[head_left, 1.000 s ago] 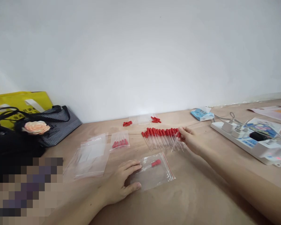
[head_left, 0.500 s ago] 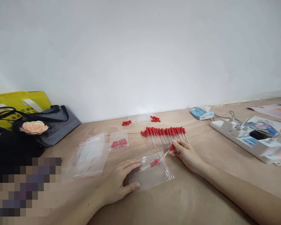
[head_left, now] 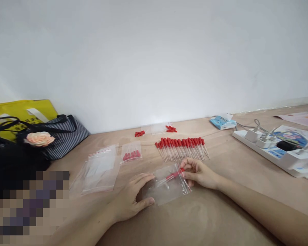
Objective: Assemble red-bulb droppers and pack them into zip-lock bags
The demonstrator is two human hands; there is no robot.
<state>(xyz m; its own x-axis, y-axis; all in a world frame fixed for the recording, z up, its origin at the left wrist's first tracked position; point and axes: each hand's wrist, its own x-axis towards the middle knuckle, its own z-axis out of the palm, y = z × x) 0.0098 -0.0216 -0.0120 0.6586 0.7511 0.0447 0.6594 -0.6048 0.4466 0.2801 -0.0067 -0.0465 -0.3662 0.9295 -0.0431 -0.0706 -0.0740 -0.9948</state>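
A clear zip bag (head_left: pixel 166 194) lies flat on the table, its red-edged mouth facing right. My right hand (head_left: pixel 199 173) pinches a dropper (head_left: pixel 181 170) by its red rubber bulb at that mouth, with the glass tube inside the bag. At least one other red-bulbed dropper (head_left: pixel 170 176) is in the bag; the two overlap. My left hand (head_left: pixel 132 196) rests at the bag's left end, fingers and thumb spread and touching the plastic. Just beyond the bag, several red-bulbed droppers (head_left: pixel 179 145) lie side by side in a row.
Flat zip bags (head_left: pixel 100 171) and a bag of droppers (head_left: pixel 131 152) lie left. Loose red bulbs (head_left: pixel 140 133) are near the wall. A tissue pack (head_left: pixel 222 122) and power strip (head_left: pixel 267 153) with cables stand right; a striped bag (head_left: pixel 66 136) sits far left.
My right hand has moved down and slightly left, pushing the dropper further into the bag. My left hand has stayed in place.
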